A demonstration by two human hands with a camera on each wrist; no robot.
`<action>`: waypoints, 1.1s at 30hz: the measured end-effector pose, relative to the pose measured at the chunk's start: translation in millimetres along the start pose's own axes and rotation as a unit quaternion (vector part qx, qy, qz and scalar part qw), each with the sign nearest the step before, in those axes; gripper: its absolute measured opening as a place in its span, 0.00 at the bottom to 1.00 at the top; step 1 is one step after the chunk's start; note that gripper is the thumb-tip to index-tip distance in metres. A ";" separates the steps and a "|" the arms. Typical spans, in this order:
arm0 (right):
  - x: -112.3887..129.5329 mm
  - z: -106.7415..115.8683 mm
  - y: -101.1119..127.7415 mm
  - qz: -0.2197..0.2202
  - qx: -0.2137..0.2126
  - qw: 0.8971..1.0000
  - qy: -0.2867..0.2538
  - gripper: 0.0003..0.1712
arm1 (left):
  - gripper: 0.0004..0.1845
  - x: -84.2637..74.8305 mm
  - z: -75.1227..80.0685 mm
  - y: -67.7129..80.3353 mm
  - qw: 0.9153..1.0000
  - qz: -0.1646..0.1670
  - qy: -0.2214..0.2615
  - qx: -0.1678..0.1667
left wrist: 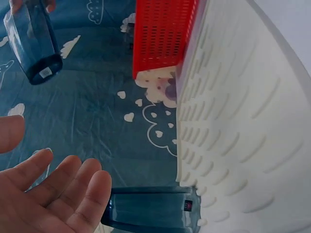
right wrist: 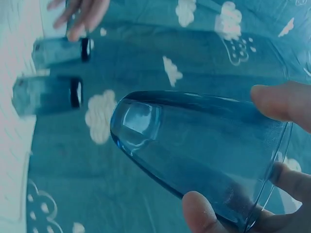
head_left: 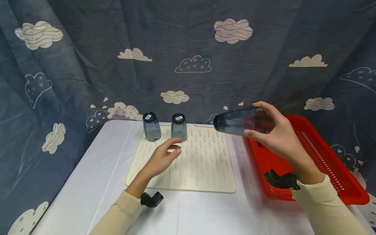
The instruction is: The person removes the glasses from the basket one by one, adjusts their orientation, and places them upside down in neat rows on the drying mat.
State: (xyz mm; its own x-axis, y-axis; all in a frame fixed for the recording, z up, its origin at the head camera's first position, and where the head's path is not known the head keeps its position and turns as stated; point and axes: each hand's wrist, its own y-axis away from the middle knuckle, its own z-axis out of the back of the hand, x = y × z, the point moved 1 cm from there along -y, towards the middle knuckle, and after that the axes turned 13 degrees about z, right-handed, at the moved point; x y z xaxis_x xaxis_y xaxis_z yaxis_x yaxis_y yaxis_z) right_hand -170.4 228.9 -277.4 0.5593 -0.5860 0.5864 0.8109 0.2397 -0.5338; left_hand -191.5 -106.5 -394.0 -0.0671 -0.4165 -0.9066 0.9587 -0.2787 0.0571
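My right hand (head_left: 282, 135) grips a blue-tinted drinking glass (head_left: 235, 121) near its rim, fingers on one side and thumb on the other. The glass is tilted nearly sideways in the air, its base pointing left; in the right wrist view a label (right wrist: 138, 118) shows on that base. Two matching glasses stand upside down on the cream ridged mat (head_left: 202, 163): a left glass (head_left: 152, 129) and a right glass (head_left: 179, 126). My left hand (head_left: 161, 159) hovers over the mat just in front of the right glass, fingers loosely bent and holding nothing.
A red perforated basket (head_left: 323, 143) stands at the right of the table, below my right forearm. White cloth (head_left: 100, 163) covers the table. Behind it hangs a dark curtain (head_left: 164, 29) with cloud prints.
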 end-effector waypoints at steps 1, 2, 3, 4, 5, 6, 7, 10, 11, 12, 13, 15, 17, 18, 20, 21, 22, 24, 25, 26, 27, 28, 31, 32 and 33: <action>1.4 -4.3 0.8 0.004 0.004 1.000 -0.007 0.45 | 0.22 -1.3 0.0 -0.1 1.000 -0.001 0.004 0.001; 2.6 -8.6 1.7 0.007 0.009 1.000 -0.014 0.45 | 0.22 -2.7 -0.2 -0.3 1.000 0.001 0.011 0.003; 3.6 -12.9 2.6 0.011 0.013 1.000 -0.021 0.45 | 0.22 -3.8 -0.5 -0.2 1.000 0.002 0.014 0.005; 4.6 -17.2 3.0 0.015 0.018 0.999 -0.025 0.44 | 0.22 -4.5 -0.7 -0.2 1.000 0.002 0.018 0.008; 5.4 -21.5 3.7 0.015 0.024 0.999 -0.032 0.44 | 0.23 -5.1 -1.0 -0.3 1.000 0.005 0.024 0.010; 6.1 -25.7 4.6 0.015 0.030 0.999 -0.039 0.44 | 0.23 -5.7 -1.5 -0.4 0.999 0.007 0.032 0.014; 6.4 -29.7 5.5 0.015 0.034 0.998 -0.047 0.44 | 0.23 -6.1 -2.0 -0.7 0.999 0.009 0.044 0.021; 6.6 -41.2 9.6 0.016 0.044 0.996 -0.070 0.43 | 0.24 -6.4 -3.8 -1.9 0.995 0.013 0.081 0.053; 6.4 -45.0 11.2 0.017 0.045 0.996 -0.080 0.43 | 0.25 -6.6 -4.4 -2.4 0.993 0.015 0.094 0.065; 6.1 -48.8 12.7 0.021 0.047 0.995 -0.090 0.43 | 0.25 -6.6 -4.8 -2.7 0.991 0.016 0.106 0.076; 6.0 -52.7 14.0 0.027 0.047 0.993 -0.101 0.43 | 0.26 -6.5 -5.2 -3.1 0.989 0.017 0.118 0.086; 5.7 -60.7 16.2 0.039 0.047 0.990 -0.126 0.42 | 0.26 -6.4 -6.1 -3.4 0.986 0.017 0.135 0.101; 6.2 -68.6 17.5 0.051 0.047 0.987 -0.146 0.42 | 0.28 -6.2 -7.0 -3.3 0.983 0.012 0.149 0.110; 6.9 -72.5 18.0 0.056 0.048 0.985 -0.156 0.42 | 0.28 -6.1 -7.5 -2.9 0.981 0.009 0.158 0.115; 8.7 -81.1 19.2 0.062 0.054 0.981 -0.174 0.42 | 0.30 -5.1 -8.9 -1.7 0.976 0.000 0.178 0.128; 9.7 -85.2 19.7 0.064 0.058 0.980 -0.182 0.42 | 0.30 -4.7 -9.7 -0.9 0.973 -0.002 0.190 0.133; 10.9 -89.3 20.3 0.066 0.065 0.978 -0.188 0.43 | 0.30 -4.2 -10.3 0.0 0.970 -0.003 0.201 0.135; 12.7 -97.0 21.7 0.070 0.081 0.974 -0.201 0.42 | 0.30 -2.9 -11.4 1.5 0.966 -0.001 0.220 0.135; 13.3 -100.4 22.8 0.070 0.088 0.972 -0.205 0.42 | 0.30 -1.8 -11.7 2.2 0.965 0.002 0.228 0.133; 13.5 -103.4 23.8 0.070 0.095 0.971 -0.208 0.42 | 0.29 -0.3 -11.8 2.9 0.963 0.007 0.235 0.129; 13.6 -106.0 24.8 0.070 0.101 0.970 -0.212 0.42 | 0.29 1.2 -11.8 3.4 0.963 0.012 0.239 0.125; 13.1 -108.2 25.7 0.071 0.105 0.969 -0.214 0.42 | 0.28 2.8 -11.7 3.5 0.963 0.015 0.241 0.122; 11.1 -112.8 27.6 0.062 0.112 0.967 -0.220 0.42 | 0.28 7.9 -11.8 3.8 0.962 0.023 0.244 0.119; 10.2 -114.2 28.3 0.058 0.115 0.966 -0.222 0.42 | 0.28 9.9 -12.1 4.0 0.962 0.025 0.245 0.118; 9.3 -115.6 28.9 0.054 0.118 0.965 -0.226 0.42 | 0.28 11.8 -12.4 4.0 0.962 0.026 0.245 0.119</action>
State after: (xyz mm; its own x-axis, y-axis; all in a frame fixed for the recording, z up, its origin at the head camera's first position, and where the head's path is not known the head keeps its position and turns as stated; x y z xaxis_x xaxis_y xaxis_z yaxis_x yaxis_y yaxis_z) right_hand -161.7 140.9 -357.8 0.6177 -0.1633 0.7693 0.7303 0.4820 -0.4840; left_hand -185.0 -101.8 -409.7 0.1733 0.0070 -0.9848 0.8630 -0.4829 0.1485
